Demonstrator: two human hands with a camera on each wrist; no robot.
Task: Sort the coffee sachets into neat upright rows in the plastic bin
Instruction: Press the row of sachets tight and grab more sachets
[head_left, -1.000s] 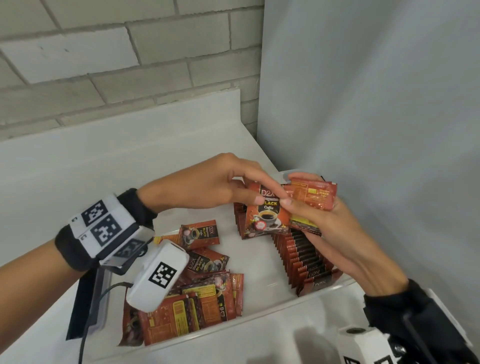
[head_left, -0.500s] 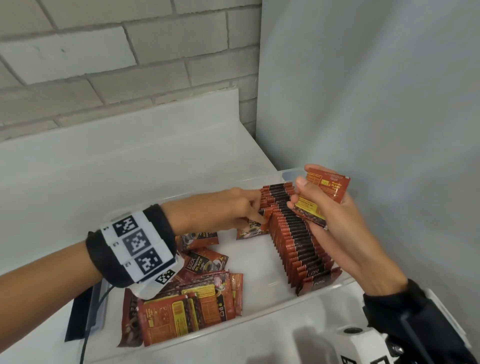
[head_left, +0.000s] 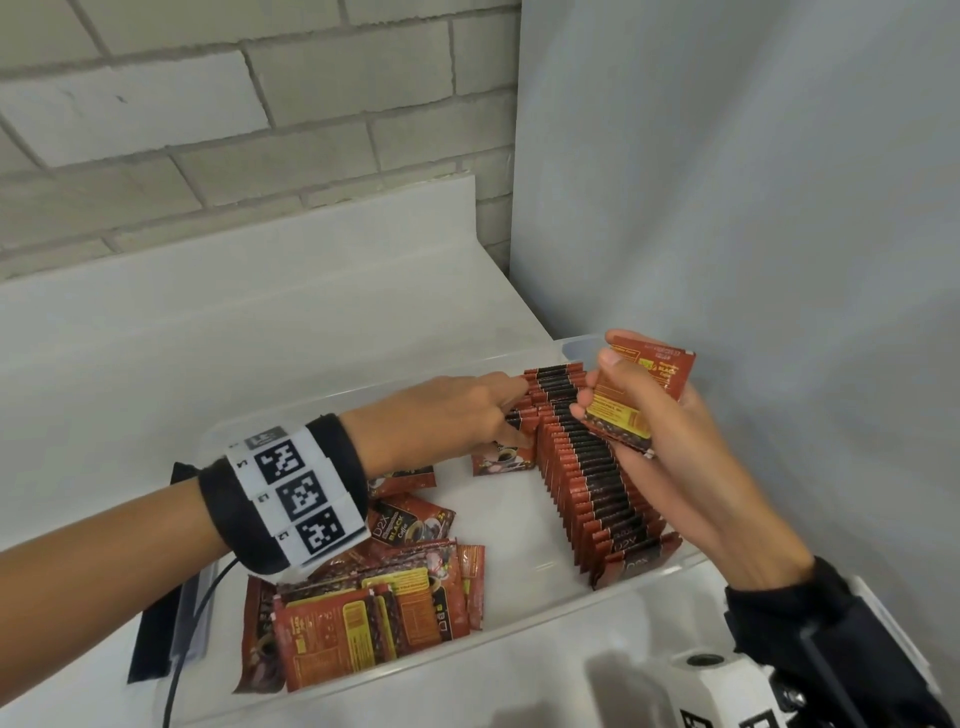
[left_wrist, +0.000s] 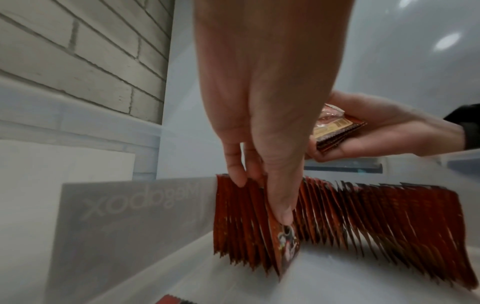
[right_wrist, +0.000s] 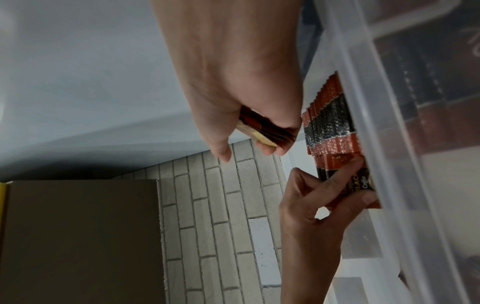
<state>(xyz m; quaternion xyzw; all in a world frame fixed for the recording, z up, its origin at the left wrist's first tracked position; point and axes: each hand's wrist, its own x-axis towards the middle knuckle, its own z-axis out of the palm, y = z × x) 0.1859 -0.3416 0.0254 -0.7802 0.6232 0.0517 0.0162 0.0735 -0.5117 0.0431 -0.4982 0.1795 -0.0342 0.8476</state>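
Observation:
A clear plastic bin (head_left: 519, 551) holds a long upright row of red-and-black coffee sachets (head_left: 587, 467) along its right side, seen also in the left wrist view (left_wrist: 376, 222) and the right wrist view (right_wrist: 330, 123). A short second row starts left of it at the far end. My left hand (head_left: 511, 421) pinches one sachet (left_wrist: 284, 244) upright against that short row, thumb on its printed front. My right hand (head_left: 602, 389) hovers above the long row and grips a small stack of sachets (head_left: 644, 384). A loose pile of sachets (head_left: 384, 613) lies flat in the bin's near left part.
The bin stands on a white shelf against a brick wall (head_left: 208, 130), with a grey panel (head_left: 753, 208) close on the right. A black flat item with a cable (head_left: 156, 623) lies left of the bin. Bare bin floor shows between the pile and the long row.
My left hand took one sachet from the stack in my right hand and carried it down to the far end of the bin. The right hand rose slightly with its stack.

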